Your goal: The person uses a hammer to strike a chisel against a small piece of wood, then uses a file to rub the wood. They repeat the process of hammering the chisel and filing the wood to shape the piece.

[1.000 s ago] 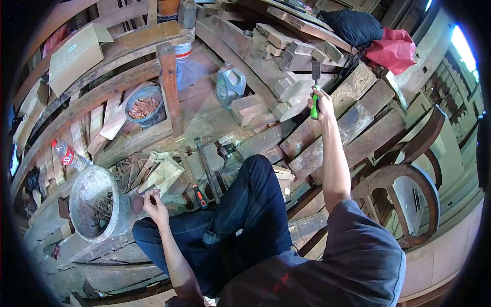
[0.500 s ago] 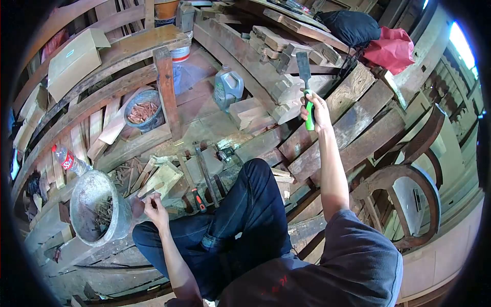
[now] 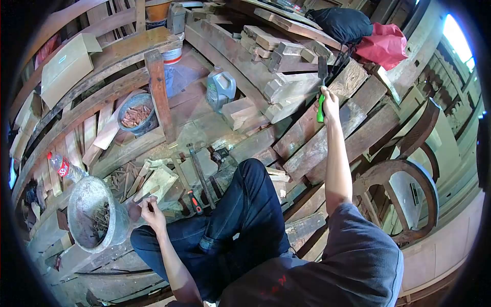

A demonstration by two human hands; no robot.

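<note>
While the right hand (image 3: 330, 100) is closed round a chisel (image 3: 322, 67), blade up, there is open air on every side above the planks (image 3: 312, 148). The left hand (image 3: 152, 211) has its fingers pinched together; what they grip is too small to tell. It sits just beside the bucket (image 3: 87, 197) rim, with wood scraps (image 3: 159, 180) crowding close ahead.
</note>
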